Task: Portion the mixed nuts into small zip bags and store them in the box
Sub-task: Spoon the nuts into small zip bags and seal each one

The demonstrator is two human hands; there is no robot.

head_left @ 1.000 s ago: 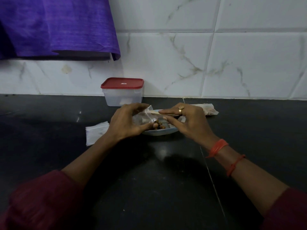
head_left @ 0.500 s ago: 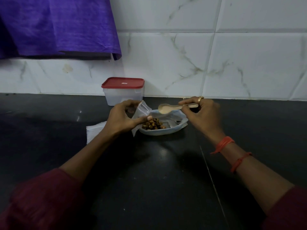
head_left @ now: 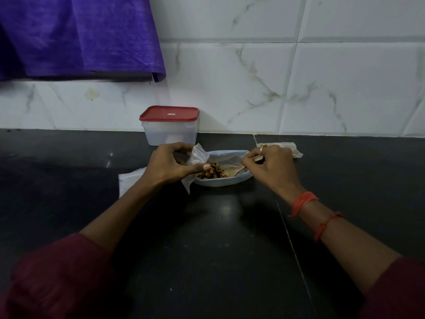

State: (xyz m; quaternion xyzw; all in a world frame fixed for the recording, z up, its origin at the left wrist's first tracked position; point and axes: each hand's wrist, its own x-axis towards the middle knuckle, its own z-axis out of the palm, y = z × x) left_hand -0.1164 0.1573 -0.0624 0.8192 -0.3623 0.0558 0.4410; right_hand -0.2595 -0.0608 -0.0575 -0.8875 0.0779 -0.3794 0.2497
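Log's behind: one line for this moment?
left hand: holds bag | right hand: grips spoon, tip in plate | nuts: in plate | box: lidded

**Head view, hidden and unresolved parts.** Spoon [head_left: 234, 172]: the handle is mostly hidden inside the curled right hand [head_left: 271, 166], and only part of the bowl shows. Plate [head_left: 220, 182]: the left rim is covered by the zip bag [head_left: 197, 156] pinched in the left hand [head_left: 170, 165]. Nuts [head_left: 212, 172]: kinds too small to tell. Flat bags [head_left: 130, 181]: right part hidden behind the left forearm. Box [head_left: 170, 132]: contents unreadable through the cloudy wall. Purple cloth [head_left: 76, 35]: cut off at the top and left edges.
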